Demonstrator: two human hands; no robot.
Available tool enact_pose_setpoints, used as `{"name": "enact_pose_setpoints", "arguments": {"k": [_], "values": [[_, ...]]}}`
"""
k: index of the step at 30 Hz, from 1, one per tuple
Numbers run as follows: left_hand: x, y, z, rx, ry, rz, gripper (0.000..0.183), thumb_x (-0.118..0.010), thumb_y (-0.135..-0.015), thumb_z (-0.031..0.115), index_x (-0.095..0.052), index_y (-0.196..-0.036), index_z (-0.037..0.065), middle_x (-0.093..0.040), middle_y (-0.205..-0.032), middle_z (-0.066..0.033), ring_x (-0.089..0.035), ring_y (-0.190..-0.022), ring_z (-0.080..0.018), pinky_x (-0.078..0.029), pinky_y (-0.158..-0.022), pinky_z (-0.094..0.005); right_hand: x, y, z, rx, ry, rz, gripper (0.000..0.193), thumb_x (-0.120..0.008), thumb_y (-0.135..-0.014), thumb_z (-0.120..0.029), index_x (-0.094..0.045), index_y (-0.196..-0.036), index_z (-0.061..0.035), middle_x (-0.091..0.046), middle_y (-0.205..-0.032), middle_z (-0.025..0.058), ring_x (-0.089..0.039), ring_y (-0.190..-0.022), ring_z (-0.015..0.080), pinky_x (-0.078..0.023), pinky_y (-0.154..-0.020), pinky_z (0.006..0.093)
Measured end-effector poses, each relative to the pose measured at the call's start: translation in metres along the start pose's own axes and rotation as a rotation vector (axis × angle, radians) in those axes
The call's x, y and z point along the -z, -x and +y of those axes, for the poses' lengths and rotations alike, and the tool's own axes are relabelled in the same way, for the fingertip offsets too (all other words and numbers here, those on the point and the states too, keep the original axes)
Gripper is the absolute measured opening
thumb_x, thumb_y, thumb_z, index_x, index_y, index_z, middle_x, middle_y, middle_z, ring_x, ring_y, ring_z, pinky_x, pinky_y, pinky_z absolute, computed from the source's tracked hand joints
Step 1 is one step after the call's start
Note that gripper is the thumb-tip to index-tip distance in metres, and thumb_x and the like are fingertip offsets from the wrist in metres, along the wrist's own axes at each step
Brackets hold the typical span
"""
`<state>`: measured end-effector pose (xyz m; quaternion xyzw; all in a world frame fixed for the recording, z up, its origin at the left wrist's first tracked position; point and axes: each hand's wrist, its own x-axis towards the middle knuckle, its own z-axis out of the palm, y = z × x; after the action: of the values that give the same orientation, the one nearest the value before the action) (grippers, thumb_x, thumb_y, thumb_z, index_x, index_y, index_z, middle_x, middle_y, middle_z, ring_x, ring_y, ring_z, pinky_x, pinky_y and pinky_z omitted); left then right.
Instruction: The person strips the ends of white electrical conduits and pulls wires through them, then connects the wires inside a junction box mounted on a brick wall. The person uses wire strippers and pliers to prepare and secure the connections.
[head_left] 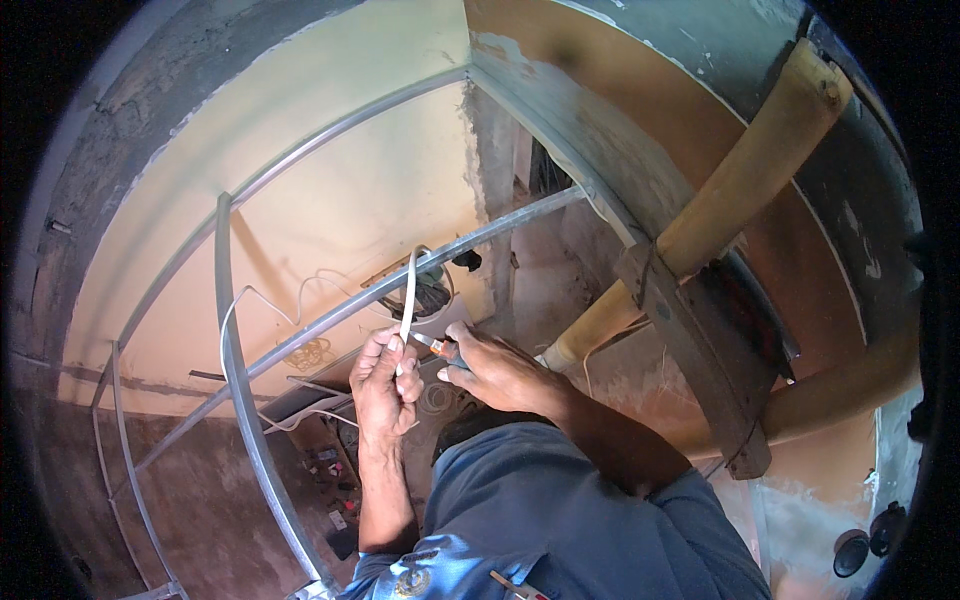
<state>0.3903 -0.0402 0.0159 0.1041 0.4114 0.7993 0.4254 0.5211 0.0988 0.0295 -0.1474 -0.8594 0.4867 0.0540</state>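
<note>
Found pinched in the left hand (385, 390): white flat cable (409, 290), standing up from the fingertips, crossing in front of a galvanized metal bar (335, 313) and bending over at the top. Left grip: narrow, thumb pressed to fingers with the cable between.

Right grip: closed round the handle of a small orange-and-dark hand tool (434, 345), in the right hand (495, 368). Tip aimed at the cable just above the left fingers; unable to tell whether touching or just beside. Tool type too small to make out. Cable end hidden among the left fingers.

Noted beyond the bar: pale round container (442, 318) with dark contents.

Handling, judged by look: light; likely springy along the length, bending easily across the flat face and more stiffly edgewise. Sheath probably smooth, so apt to slide under a loose pinch; skin likely easy to nick. Best held across both flat faces, close to the tool tip for steadiness, with fingertips kept clear of the tip's line.
</note>
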Motion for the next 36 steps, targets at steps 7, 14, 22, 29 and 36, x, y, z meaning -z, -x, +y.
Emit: {"name": "enact_pose_setpoints", "arguments": {"k": [7, 14, 22, 29, 36], "values": [[0.003, -0.002, 0.002, 0.027, -0.031, -0.039, 0.017, -0.056, -0.102, 0.014, -0.061, -0.117, 0.005, -0.054, -0.075, -0.0043, -0.038, -0.050, -0.0035, -0.029, -0.041, -0.0162, -0.007, 0.000, 0.000, -0.008, 0.056, 0.064, 0.036, -0.063, -0.095, -0.018, -0.045, -0.112, 0.0081, -0.063, -0.108, 0.0289, -0.063, -0.104, 0.0464, -0.051, -0.086, 0.0477], [0.016, -0.012, 0.002, 0.172, 0.219, -0.202, 0.022, -0.055, -0.103, 0.015, -0.056, -0.123, 0.006, -0.048, -0.076, -0.0034, -0.036, -0.050, -0.0034, -0.027, -0.040, -0.0162, -0.016, 0.003, 0.002, -0.101, -0.111, 0.097, 0.041, -0.068, -0.092, -0.028, -0.047, -0.109, 0.0034, -0.064, -0.105, 0.0267, -0.064, -0.100, 0.0448, -0.051, -0.084, 0.0466], [0.016, -0.020, -0.015, 0.264, 0.223, -0.280, 0.029, -0.048, -0.106, 0.020, -0.054, -0.128, 0.002, -0.044, -0.069, -0.0009, -0.036, -0.046, -0.0052, -0.029, -0.037, -0.0177, 0.023, 0.060, 0.002, -0.059, -0.291, 0.024, 0.038, -0.062, -0.097, -0.029, -0.049, -0.119, -0.0008, -0.063, -0.086, 0.0145, -0.065, -0.073, 0.0317, -0.052, -0.072, 0.0411], [-0.006, -0.045, -0.041, 0.378, 0.246, -0.316, 0.030, -0.044, -0.107, 0.029, -0.056, -0.121, 0.006, -0.050, -0.072, 0.0012, -0.041, -0.049, -0.0075, -0.034, -0.038, -0.0212, 0.115, 0.168, -0.077, -0.212, 0.886, 0.665, 0.041, -0.064, -0.087, -0.015, -0.048, -0.123, -0.0056, -0.063, -0.105, 0.0176, -0.063, -0.103, 0.0363, -0.048, -0.089, 0.0462], [-0.034, -0.056, -0.049, 0.294, 0.081, -0.313, 0.025, -0.049, -0.106, 0.025, -0.057, -0.121, 0.007, -0.062, -0.088, -0.0039, -0.060, -0.069, -0.0132, -0.052, -0.059, -0.0281, 0.148, 0.191, -0.035, -0.601, 0.908, 0.656, 0.040, -0.072, -0.081, -0.015, -0.065, -0.119, -0.0061, -0.061, -0.122, 0.0148, -0.057, -0.114, 0.0364, -0.045, -0.097, 0.0471]]}}
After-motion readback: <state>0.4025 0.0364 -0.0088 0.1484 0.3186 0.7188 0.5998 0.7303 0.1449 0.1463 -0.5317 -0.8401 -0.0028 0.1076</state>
